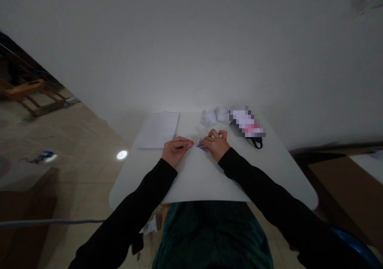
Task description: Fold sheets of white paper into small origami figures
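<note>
Over the middle of the white table (pixel 197 177), a small folded piece of paper (pixel 200 146) is held between my two hands. My left hand (pixel 177 150) pinches its left end with thumb and fingertips pressed together. My right hand (pixel 216 143) grips the other side, its thumb and index finger closed on the folds and the remaining fingers curled above. Much of the paper is covered by the fingers, so its full shape cannot be made out.
A stack of white paper sheets (pixel 160 129) lies at the back left. Two folded white paper pieces (pixel 208 118) rest near the wall, beside a phone-like thing (pixel 247 122) with a blurred screen and a black loop (pixel 257 142). A cardboard box (pixel 347 193) stands to the right.
</note>
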`<state>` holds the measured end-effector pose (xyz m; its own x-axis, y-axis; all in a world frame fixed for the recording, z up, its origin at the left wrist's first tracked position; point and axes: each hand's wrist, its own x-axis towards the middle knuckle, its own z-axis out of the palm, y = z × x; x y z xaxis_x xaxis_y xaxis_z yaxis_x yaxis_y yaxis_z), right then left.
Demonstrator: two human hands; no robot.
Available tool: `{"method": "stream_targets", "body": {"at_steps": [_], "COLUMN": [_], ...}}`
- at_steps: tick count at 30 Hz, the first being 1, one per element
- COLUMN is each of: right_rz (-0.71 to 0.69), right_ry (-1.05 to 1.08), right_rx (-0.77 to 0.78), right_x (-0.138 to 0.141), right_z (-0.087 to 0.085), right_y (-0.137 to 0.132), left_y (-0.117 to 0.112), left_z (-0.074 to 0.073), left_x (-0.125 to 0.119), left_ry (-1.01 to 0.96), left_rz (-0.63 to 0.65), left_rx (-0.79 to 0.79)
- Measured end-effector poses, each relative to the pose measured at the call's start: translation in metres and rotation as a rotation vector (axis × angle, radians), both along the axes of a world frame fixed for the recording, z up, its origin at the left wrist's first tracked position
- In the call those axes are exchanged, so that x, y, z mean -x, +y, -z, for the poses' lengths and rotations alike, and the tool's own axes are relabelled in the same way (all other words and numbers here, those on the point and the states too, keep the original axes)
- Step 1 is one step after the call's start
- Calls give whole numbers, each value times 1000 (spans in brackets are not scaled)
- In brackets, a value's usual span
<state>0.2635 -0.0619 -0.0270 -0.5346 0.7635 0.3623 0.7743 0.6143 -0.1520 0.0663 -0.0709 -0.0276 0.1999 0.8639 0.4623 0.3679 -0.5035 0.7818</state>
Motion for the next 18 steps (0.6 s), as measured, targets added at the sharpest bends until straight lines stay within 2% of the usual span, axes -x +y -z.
{"method": "stream_targets", "body": {"at_steps": [5, 8, 11, 13, 15, 18], "right_rz": [-106, -118, -75, -79, -108, -154], "right_ry": [-167, -134, -83, 3, 183, 559], "right_rx": [-54, 12, 52, 65, 98, 241], "right_x": [19, 33, 42, 46, 49, 53], "right_z": [-8, -8, -10, -12, -14, -10], "right_y": [-5, 0, 4, 4, 3, 3], "left_y": [-3, -1, 4, 8, 10, 13], "left_z": [5, 8, 9, 7, 6, 5], "left_x": [12, 14, 11, 6, -3, -20], "left_ry": [3, -105, -175, -187, -237, -459], "left_rz": [-46, -69, -165, -227, -238, -154], "left_rx": [108, 167, 139, 87, 62, 158]}}
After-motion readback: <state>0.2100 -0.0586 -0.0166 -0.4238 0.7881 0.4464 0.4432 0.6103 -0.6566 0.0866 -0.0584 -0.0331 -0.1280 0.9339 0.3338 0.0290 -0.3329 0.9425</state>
